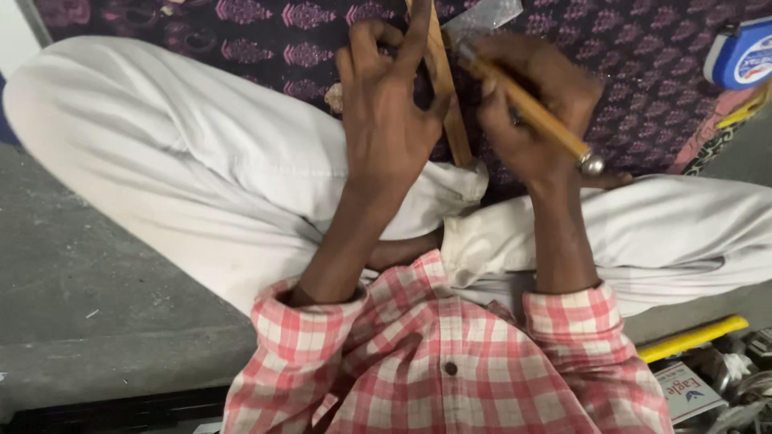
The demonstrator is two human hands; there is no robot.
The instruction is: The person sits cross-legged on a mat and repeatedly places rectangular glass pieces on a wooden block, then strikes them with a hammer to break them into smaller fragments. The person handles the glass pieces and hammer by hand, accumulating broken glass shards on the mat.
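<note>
Wood is what both hands work on: a narrow wooden strip (447, 88) stands nearly upright over a dark purple printed cloth (627, 48) spread on the floor between the person's knees, and it runs from the top edge of the view down toward the white trousers (201, 169). The left hand (386, 112) steadies this strip, its fingers (371, 36) spread and pressed against the left face of the wood, the thumb side touching it lower down. The right hand (535, 112) sits just beside the strip on its other side, fingers curled together and clamped on a tool with a yellowish wooden handle (531, 108); the handle slants from the strip down to the right and ends in a small metal cap (593, 165) past the heel of the hand. The tool's metal blade (482, 16) shows near the top edge, touching or very near the strip; which one I cannot tell. At the right edge of the cloth lies a blue and white tape measure (744, 52). The grey floor (88, 305) spreads out to the left. Both wrists come out of red and white checked sleeves (450, 362), and beside the right elbow, at the lower right corner, lie a yellow bar (691, 337) and some metal parts (740, 378)
</note>
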